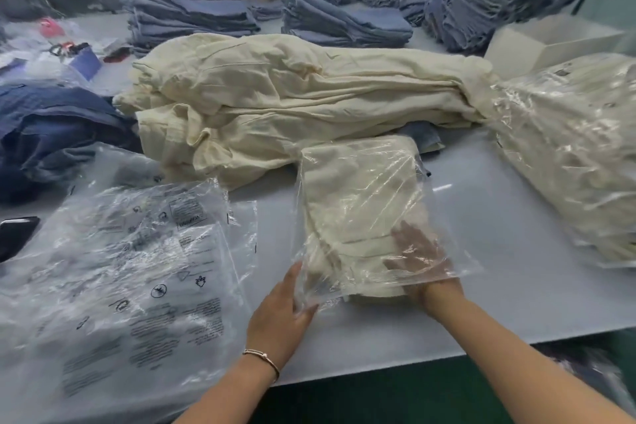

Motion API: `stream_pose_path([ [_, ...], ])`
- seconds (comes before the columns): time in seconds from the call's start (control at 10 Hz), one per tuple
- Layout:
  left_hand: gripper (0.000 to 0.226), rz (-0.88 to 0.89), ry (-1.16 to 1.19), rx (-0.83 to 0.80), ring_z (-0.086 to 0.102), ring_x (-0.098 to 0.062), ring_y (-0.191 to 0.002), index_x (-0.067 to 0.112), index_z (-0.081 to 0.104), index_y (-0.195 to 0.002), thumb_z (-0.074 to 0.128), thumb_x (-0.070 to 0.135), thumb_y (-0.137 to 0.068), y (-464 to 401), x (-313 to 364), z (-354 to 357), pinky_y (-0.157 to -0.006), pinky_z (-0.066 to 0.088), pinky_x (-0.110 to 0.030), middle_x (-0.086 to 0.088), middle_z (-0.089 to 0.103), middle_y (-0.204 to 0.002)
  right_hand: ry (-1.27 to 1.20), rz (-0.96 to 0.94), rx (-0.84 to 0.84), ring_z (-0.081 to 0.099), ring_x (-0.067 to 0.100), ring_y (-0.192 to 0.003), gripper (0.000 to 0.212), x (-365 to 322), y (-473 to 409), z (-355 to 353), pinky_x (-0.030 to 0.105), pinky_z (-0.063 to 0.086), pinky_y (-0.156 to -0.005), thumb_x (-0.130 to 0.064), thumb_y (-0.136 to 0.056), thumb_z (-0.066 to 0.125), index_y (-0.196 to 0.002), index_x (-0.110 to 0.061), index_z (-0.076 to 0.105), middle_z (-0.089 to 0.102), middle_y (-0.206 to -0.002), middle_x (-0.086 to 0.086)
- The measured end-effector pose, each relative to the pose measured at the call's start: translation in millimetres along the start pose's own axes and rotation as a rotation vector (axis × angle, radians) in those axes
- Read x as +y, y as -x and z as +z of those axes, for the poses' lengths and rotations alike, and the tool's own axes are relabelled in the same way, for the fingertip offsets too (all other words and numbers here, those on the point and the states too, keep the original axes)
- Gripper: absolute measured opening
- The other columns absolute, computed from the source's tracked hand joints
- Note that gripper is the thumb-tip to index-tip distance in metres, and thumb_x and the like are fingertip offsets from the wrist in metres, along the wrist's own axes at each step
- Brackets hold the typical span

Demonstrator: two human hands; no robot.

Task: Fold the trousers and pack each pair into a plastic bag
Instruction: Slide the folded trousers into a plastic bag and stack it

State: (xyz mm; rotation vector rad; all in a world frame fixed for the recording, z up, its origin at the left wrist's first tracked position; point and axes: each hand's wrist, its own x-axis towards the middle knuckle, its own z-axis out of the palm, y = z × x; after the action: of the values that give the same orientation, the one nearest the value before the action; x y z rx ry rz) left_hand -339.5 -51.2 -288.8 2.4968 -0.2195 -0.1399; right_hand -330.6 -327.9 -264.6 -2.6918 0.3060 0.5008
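A folded cream pair of trousers lies inside a clear plastic bag on the white table. My right hand is inside the bag's near opening, fingers spread flat on the trousers. My left hand grips the bag's near left corner. Behind lies a heap of unfolded cream trousers. A stack of empty printed plastic bags sits at the left.
Bagged cream trousers pile up at the right, beside a white box. Stacks of blue folded garments line the back. Dark blue cloth lies at the left. The table's near edge runs close to my arms.
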Motion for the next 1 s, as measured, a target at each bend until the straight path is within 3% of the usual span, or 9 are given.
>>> stream_pose_path([
  [0.1,0.043,0.011,0.166,0.014,0.046,-0.004,-0.057,0.047,0.042,-0.107,0.074,0.042,-0.078,3.5,2.4,-4.4,-0.054,0.040,-0.014,0.008,0.050,-0.072,-0.008,-0.152,0.230,0.016,0.010,-0.145,0.067,16.3,15.9,8.7,0.013,0.005,-0.114,-0.058,-0.093,0.033,-0.151,-0.023,0.025,0.020,-0.159,-0.003],
  [0.2,0.031,-0.079,0.364,-0.030,0.049,-0.001,-0.055,0.031,0.057,-0.081,0.083,0.041,-0.067,13.8,0.0,-5.2,-0.056,0.042,-0.013,0.010,0.057,-0.068,0.066,-0.204,0.364,0.001,0.011,-0.148,0.062,44.9,35.7,17.1,0.025,0.004,-0.119,-0.044,-0.101,0.035,-0.149,-0.035,-0.004,-0.006,-0.159,-0.012],
  [0.3,0.015,-0.233,0.532,0.017,0.060,-0.006,-0.060,0.021,0.069,-0.071,0.080,0.030,-0.076,16.6,1.1,-8.9,-0.061,0.044,-0.016,0.008,0.067,-0.061,0.062,-0.272,0.362,-0.002,0.008,-0.147,0.060,66.8,47.7,21.3,0.024,0.003,-0.118,-0.037,-0.102,0.032,-0.148,-0.037,-0.008,-0.008,-0.158,-0.014],
  [0.4,0.009,-0.339,0.519,0.060,0.068,-0.017,-0.070,0.017,0.069,-0.077,0.075,0.011,-0.080,17.0,6.6,-13.6,-0.069,0.049,-0.026,0.000,0.072,-0.068,0.110,-0.190,0.280,0.014,0.011,-0.147,0.058,90.1,59.8,24.7,0.028,0.007,-0.119,-0.043,-0.102,0.028,-0.154,-0.022,0.013,0.016,-0.160,-0.006],
  [0.5,0.028,-0.418,0.563,0.066,0.069,-0.019,-0.070,0.018,0.058,-0.093,0.075,0.003,-0.076,23.3,11.6,-15.0,-0.072,0.051,-0.032,-0.007,0.071,-0.076,0.137,-0.160,0.260,0.028,0.012,-0.142,0.052,100.6,76.9,22.1,0.031,0.012,-0.119,-0.038,-0.102,0.036,-0.149,-0.017,0.032,0.033,-0.154,-0.004],
  [0.6,0.034,-0.555,0.604,0.042,0.068,-0.018,-0.069,0.014,0.056,-0.099,0.073,-0.003,-0.074,27.2,14.0,-17.6,-0.067,0.053,-0.030,-0.006,0.070,-0.075,-0.104,-0.124,0.385,0.053,0.016,-0.116,0.031,87.2,98.5,25.1,0.029,0.043,-0.096,-0.020,-0.095,0.052,-0.125,-0.015,0.061,0.060,-0.127,-0.003],
  [0.7,0.014,-0.648,0.850,0.003,0.068,-0.016,-0.052,0.001,0.061,-0.085,0.066,-0.011,-0.080,28.3,15.4,-21.1,-0.043,0.049,-0.019,-0.011,0.069,-0.061,-0.380,-0.063,0.366,0.059,0.011,-0.085,0.016,46.6,118.5,34.6,0.022,0.045,-0.070,-0.013,-0.092,0.055,-0.101,-0.018,0.068,0.068,-0.096,-0.004],
  [0.8,0.010,-0.660,0.929,-0.023,0.067,-0.015,-0.048,-0.002,0.060,-0.080,0.062,-0.011,-0.084,27.0,13.4,-26.1,-0.042,0.050,-0.018,-0.011,0.066,-0.055,-0.694,-0.050,0.136,0.061,0.010,-0.061,0.014,-6.4,123.3,48.1,0.020,0.047,-0.058,-0.008,-0.090,0.056,-0.086,-0.015,0.068,0.070,-0.071,0.000],
  [1.0,0.005,-0.619,0.852,-0.172,0.060,-0.009,-0.046,0.003,0.063,-0.084,0.068,0.002,-0.086,22.5,2.8,-33.2,-0.041,0.043,-0.017,-0.003,0.064,-0.055,-1.217,0.210,-0.196,0.060,0.014,-0.050,0.013,-95.6,111.3,79.4,0.021,0.045,-0.047,-0.016,-0.094,0.059,-0.097,-0.003,0.061,0.070,-0.066,0.010],
])
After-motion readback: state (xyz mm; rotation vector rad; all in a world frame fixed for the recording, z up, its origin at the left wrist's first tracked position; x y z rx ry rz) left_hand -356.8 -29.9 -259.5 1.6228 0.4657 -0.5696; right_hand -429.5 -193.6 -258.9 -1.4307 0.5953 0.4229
